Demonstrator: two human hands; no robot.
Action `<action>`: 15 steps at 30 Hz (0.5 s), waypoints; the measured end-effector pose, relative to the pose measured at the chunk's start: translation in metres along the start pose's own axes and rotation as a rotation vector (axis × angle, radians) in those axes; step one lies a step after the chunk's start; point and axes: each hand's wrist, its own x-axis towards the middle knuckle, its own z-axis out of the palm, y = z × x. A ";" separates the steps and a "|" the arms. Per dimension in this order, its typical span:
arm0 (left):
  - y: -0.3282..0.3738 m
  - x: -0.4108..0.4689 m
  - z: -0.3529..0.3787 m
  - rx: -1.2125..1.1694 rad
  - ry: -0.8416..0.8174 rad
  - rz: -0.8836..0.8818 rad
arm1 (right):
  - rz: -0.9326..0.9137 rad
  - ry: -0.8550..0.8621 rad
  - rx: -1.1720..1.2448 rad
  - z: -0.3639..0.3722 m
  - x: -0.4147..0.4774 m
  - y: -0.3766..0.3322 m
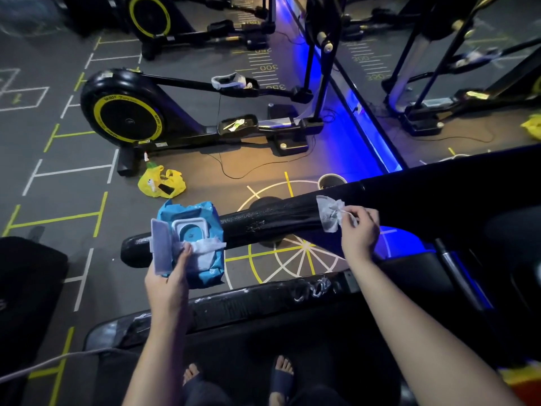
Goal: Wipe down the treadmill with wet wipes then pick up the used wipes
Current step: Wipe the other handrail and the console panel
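I stand on a black treadmill and look down at its left handrail [263, 224], a padded black bar with wet streaks. My right hand [358, 230] pinches a crumpled white wet wipe [330, 213] that lies against the handrail near its right end. My left hand [172, 276] holds a blue pack of wet wipes [193, 238] with its white lid flipped open; a fresh wipe [206, 247] sticks out of the opening under my thumb. A lower black rail [263, 303] below shows white streaks and bits of wipe.
On the grey marked floor to the left stand black exercise machines with yellow-rimmed flywheels [126, 115]. A yellow plastic bag [161, 183] lies on the floor beside them. A blue light strip [366, 127] runs along a mirror at the right. My feet [281, 373] show at the bottom.
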 end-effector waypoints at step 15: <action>-0.008 0.003 -0.001 0.001 0.011 -0.013 | -0.074 0.074 0.035 0.050 -0.044 -0.023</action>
